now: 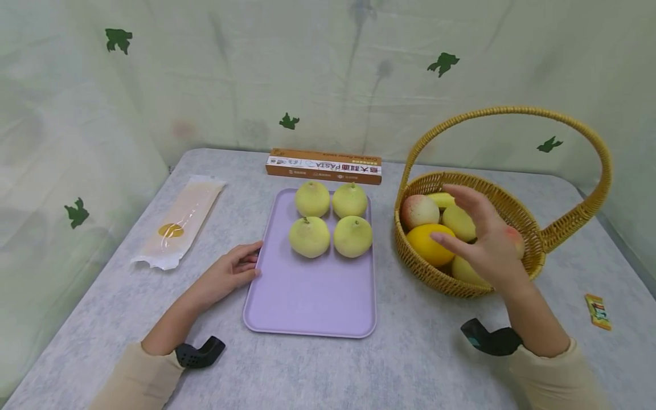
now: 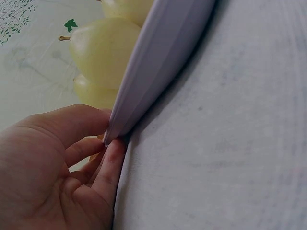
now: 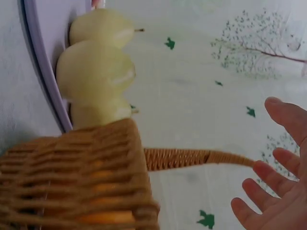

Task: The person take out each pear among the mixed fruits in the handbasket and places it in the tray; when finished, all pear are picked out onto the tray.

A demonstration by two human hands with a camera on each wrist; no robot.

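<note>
My left hand holds the left edge of a lilac tray, thumb at the rim and fingers curled close against it. Several round yellow-green pears sit in two rows on the far half of the tray. Over the wicker basket hovers my right hand, empty, with thumb and fingers spread wide apart. Inside the basket are a reddish peach, a bright yellow fruit, a pear and a banana. The hand hides part of the fruit from the head view.
The basket's tall arched handle rises above the right hand. A pasta box lies behind the tray. To the left is a clear-wrapped pale packet; a small yellow-green wrapped snack lies at the right.
</note>
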